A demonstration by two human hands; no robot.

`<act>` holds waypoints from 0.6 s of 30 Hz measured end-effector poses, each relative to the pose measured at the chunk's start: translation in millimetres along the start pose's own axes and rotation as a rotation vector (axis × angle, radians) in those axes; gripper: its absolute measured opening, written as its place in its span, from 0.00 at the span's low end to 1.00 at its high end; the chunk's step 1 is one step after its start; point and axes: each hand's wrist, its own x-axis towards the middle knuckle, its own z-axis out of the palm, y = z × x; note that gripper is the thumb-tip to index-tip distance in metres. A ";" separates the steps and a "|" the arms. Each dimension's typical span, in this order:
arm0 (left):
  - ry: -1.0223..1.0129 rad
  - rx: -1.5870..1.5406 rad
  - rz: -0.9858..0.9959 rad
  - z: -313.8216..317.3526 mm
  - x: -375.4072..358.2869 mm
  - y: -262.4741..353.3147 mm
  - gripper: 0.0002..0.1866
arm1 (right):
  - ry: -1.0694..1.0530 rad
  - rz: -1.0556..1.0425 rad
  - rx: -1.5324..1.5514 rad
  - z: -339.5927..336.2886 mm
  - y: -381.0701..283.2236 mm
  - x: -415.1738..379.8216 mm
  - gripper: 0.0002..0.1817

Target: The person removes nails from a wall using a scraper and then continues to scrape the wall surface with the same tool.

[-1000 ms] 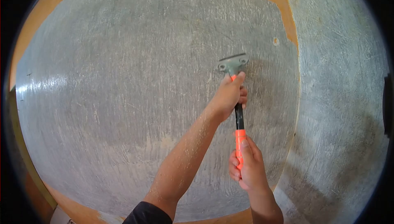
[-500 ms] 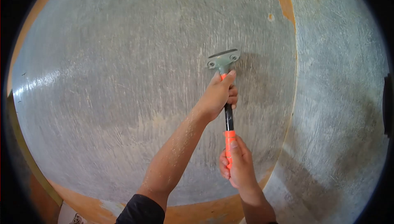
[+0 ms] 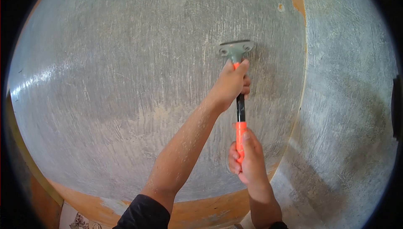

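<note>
A long-handled scraper (image 3: pixel 240 107) with a grey-green head and an orange and black handle is held upright against the grey, streaked wall (image 3: pixel 138 61). My left hand (image 3: pixel 231 82) is wrapped round the upper handle, just below the head. Lower down, my right hand (image 3: pixel 247 155) grips the orange end of the handle. The head lies at or very near the wall surface; whether its blade touches cannot be made out. Pale flecks cover my left forearm.
A second grey wall (image 3: pixel 344 82) meets the first at a corner on the right. Orange-brown bare strips (image 3: pixel 210 208) run along the bottom and upper right. A small round spot (image 3: pixel 281 7) marks the upper wall. Debris (image 3: pixel 79 221) lies at the lower left.
The scraper and both my hands have moved up and slightly right. The scraper's head is now more level. Both hands keep their grip.
</note>
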 end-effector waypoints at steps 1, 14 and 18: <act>0.022 0.011 -0.002 4.7 3.6 5.8 0.12 | -0.004 -0.015 0.000 -0.2 -3.2 2.4 0.24; 0.009 -0.060 0.001 5.8 -1.1 1.9 0.13 | -0.003 0.026 -0.041 -8.4 -11.5 -4.4 0.27; 0.020 -0.071 0.004 7.5 -7.2 -8.2 0.13 | -0.016 0.042 -0.049 -13.0 -12.7 -12.0 0.24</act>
